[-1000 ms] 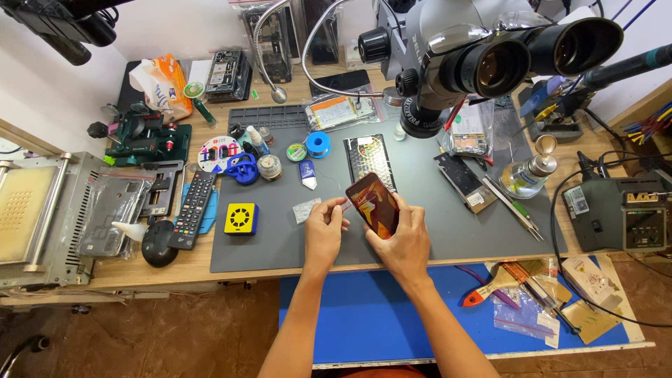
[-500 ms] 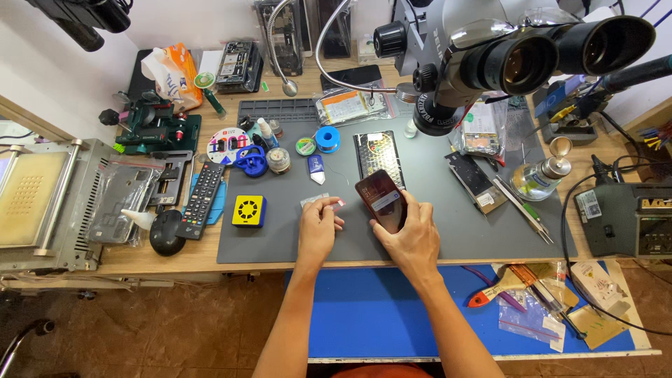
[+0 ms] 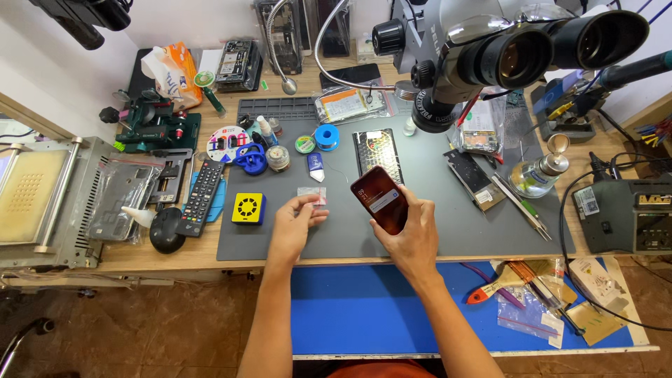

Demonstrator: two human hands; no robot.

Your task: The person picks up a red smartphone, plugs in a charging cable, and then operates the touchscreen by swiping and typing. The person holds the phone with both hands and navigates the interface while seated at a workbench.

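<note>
- An electronics repair workshop.
- Stereo microscope (image 3: pixel 490 63) over a grey work mat (image 3: pixel 434 231) on the desk (image 3: pixel 140 255).
- Soldering station (image 3: pixel 633 213), tweezers (image 3: pixel 521 206), solder spool (image 3: pixel 326 136).

The microscope (image 3: pixel 518 49) is cut off by the top edge; bench clutter is too small to tell.

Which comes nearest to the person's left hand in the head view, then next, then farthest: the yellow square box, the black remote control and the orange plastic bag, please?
From the left hand:
1. Yellow square box, just left on the grey mat.
2. Black remote control, further left, off the mat.
3. Orange plastic bag, far back left.
</note>
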